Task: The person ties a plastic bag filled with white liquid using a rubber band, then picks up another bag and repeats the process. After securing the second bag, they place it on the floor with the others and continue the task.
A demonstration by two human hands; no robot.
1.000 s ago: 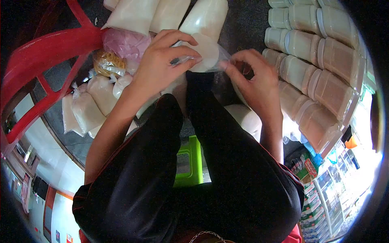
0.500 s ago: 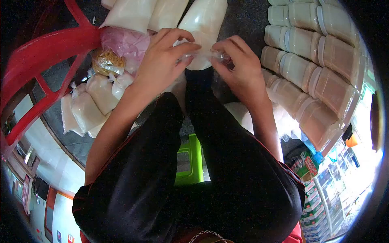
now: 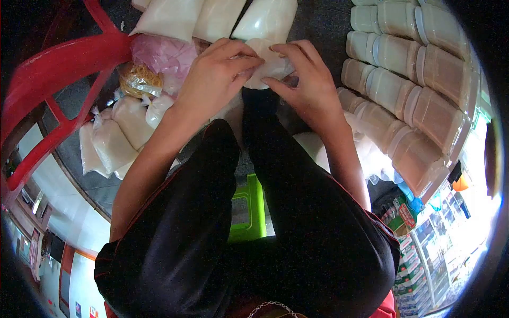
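A clear plastic bag filled with something white stands at the top centre, its loose upper part toward me. My left hand pinches the left edge of this clear plastic between thumb and fingers. On the right side of the same plastic is my right hand, its thumb and index finger apart with some film between them; whether it grips the film is hard to tell. Other filled white bags lie just left of it.
Pink plastic and a bag of yellow rubber bands lie at the left, above tied white bags. A red chair is far left. Stacked containers stand right. A green stool shows between the legs.
My right hand has shifted slightly up and left, its thumb and index finger now wider apart. The film between the hands looks less bunched. My left hand has barely moved.
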